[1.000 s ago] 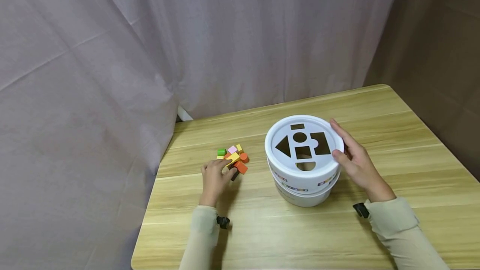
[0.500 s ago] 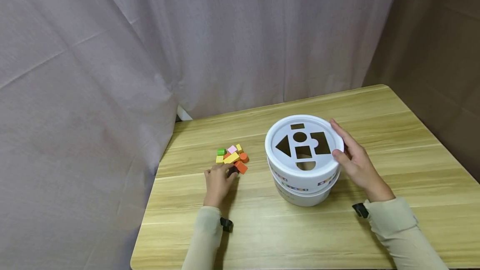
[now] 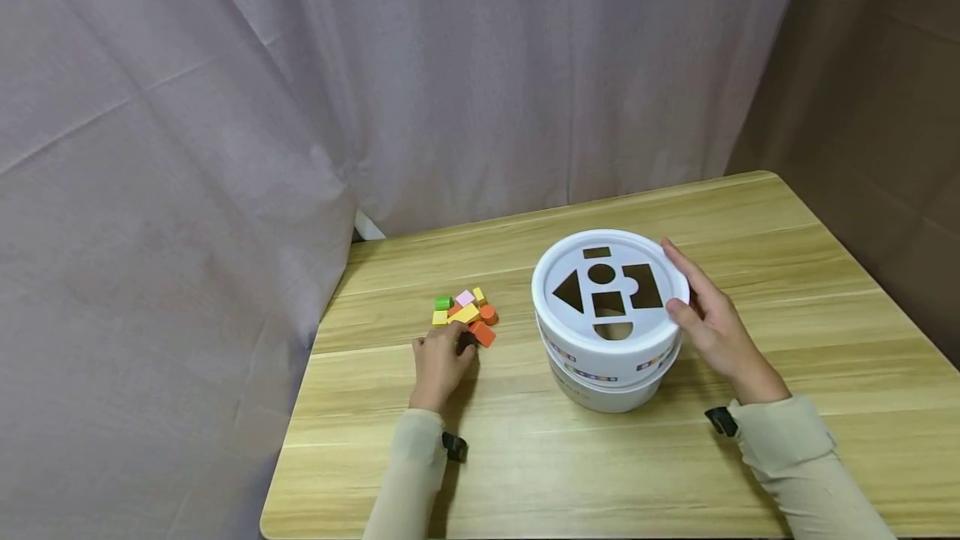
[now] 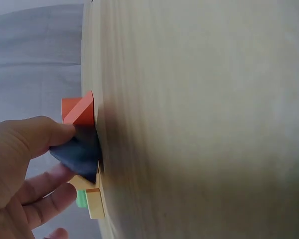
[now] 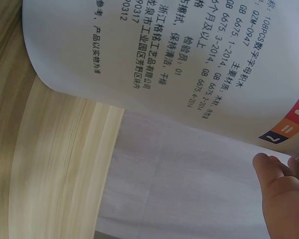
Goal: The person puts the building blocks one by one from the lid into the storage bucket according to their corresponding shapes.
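My left hand (image 3: pixel 438 365) pinches a dark block (image 4: pixel 79 154) between thumb and fingers at the near side of a small pile of toy blocks. In the left wrist view the dark block has slanted faces and stands tilted near the table. Beside it lie an orange block (image 3: pixel 483 334), an orange cylinder (image 3: pixel 488 315), a yellow block (image 3: pixel 465 315), a pink block (image 3: pixel 465 298) and a green block (image 3: pixel 443 304). My right hand (image 3: pixel 716 332) grips a white shape-sorter bucket (image 3: pixel 611 369), its thumb on the rim of the lid (image 3: pixel 543 307); the other fingers are partly hidden behind the side.
The lid has several cut-outs, among them a triangle (image 3: pixel 570 292) and a circle (image 3: pixel 602 273). A wooden table (image 3: pixel 525 473) carries everything. Grey curtain (image 3: pixel 450 107) hangs behind its far and left edges. Printed text covers the bucket's side in the right wrist view.
My left hand has shifted slightly right and drawn back from over the yellow blocks to the dark block, which it now pinches. My right hand and the bucket have stayed nearly still.
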Available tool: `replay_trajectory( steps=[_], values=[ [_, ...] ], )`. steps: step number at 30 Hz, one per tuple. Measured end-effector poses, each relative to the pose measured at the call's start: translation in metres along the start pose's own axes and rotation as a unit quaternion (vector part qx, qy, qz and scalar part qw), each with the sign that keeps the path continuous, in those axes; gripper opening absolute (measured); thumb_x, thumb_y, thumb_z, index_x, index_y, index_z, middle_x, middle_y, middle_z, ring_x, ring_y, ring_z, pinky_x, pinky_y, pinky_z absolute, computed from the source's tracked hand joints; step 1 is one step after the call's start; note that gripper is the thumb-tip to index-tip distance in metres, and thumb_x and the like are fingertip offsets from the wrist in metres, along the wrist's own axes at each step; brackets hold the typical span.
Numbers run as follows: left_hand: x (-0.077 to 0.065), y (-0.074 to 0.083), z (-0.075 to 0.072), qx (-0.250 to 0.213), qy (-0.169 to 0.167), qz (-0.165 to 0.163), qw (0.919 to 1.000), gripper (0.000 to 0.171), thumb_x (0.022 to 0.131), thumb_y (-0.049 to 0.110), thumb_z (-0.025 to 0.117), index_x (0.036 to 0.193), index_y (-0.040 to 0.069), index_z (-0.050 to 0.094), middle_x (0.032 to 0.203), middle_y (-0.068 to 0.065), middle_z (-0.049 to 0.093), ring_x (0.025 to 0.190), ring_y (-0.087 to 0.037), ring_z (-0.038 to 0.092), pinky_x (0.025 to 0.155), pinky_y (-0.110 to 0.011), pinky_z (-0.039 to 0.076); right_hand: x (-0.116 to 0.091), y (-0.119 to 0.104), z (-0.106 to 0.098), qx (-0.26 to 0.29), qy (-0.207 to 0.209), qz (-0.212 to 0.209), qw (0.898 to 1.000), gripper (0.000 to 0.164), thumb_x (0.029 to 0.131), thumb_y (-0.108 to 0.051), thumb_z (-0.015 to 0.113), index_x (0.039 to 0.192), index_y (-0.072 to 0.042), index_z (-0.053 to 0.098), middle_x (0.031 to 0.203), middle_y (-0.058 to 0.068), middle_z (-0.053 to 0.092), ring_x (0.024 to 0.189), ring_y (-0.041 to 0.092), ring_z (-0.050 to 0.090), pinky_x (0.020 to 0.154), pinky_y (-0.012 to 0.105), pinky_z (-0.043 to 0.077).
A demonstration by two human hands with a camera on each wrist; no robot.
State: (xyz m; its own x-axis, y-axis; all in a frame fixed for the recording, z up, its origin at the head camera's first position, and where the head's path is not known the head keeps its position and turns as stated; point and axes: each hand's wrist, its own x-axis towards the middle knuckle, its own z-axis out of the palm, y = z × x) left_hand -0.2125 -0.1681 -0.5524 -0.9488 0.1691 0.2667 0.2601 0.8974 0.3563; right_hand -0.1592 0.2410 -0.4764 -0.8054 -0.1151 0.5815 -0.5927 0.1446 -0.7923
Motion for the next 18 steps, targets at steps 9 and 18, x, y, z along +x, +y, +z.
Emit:
replay_trajectory(
  steps=[9,18],
  values=[
    [-0.003,0.009,0.002,0.051,0.012,0.038,0.9979,0.019,0.086,0.017,0.084,0.103,0.014,0.075,0.095,-0.009,0.068,0.094,-0.031,0.067,0.085,-0.058,0.041,0.0,0.0,0.002,0.021,0.007,-0.002,1.0,0.067,0.099,0.01,0.051,0.163,-0.001,0.034,0.172,0.011,0.03,0.155,0.011,0.032,0.119,0.018,0.028],
    [0.0,0.001,-0.015,-0.07,-0.049,0.006,0.9963,0.028,0.092,0.007,0.067,0.116,0.013,0.08,0.114,-0.009,0.073,0.107,-0.03,0.064,0.088,-0.054,0.035,0.0,-0.001,0.0,-0.003,0.0,0.001,1.0,0.068,0.099,0.011,0.05,0.164,-0.001,0.033,0.172,0.011,0.029,0.155,0.01,0.032,0.119,0.018,0.029]
  ],
)
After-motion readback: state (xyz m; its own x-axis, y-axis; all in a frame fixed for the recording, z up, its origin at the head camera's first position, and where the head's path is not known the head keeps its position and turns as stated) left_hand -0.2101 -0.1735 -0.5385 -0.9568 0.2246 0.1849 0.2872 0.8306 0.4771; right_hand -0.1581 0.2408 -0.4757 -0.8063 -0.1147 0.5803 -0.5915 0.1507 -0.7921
